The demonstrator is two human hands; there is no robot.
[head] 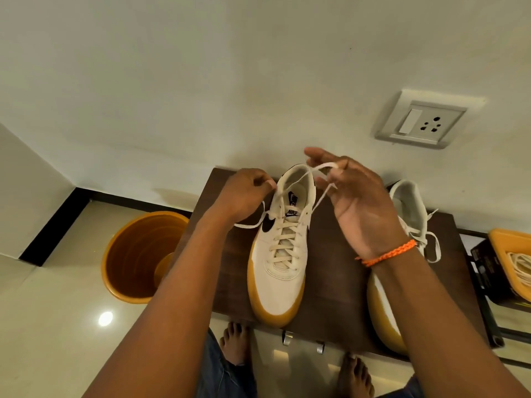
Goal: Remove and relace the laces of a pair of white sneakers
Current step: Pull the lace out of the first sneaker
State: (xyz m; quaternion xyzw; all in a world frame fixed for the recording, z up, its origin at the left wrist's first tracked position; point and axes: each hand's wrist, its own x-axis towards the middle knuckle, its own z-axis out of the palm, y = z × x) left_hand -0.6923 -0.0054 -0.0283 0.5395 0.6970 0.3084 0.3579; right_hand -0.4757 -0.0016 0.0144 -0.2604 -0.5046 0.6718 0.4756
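Note:
A white sneaker (280,271) with a gum sole and black swoosh stands in the middle of a dark wooden shelf (333,268), toe toward me, laced up to the top eyelets. My left hand (244,193) pinches one end of its white lace (298,175) at the collar's left side. My right hand (353,196) is raised over the collar's right side, with the other lace end looped round its fingers. The second white sneaker (408,208) stands to the right, largely hidden behind my right forearm, its lace hanging loose.
An orange bucket (140,254) sits on the floor left of the shelf. An orange tub (514,242) holding pale cord and a black box (488,271) are at the right. A wall socket (422,122) is above. My bare feet (235,340) stand below the shelf's hooks.

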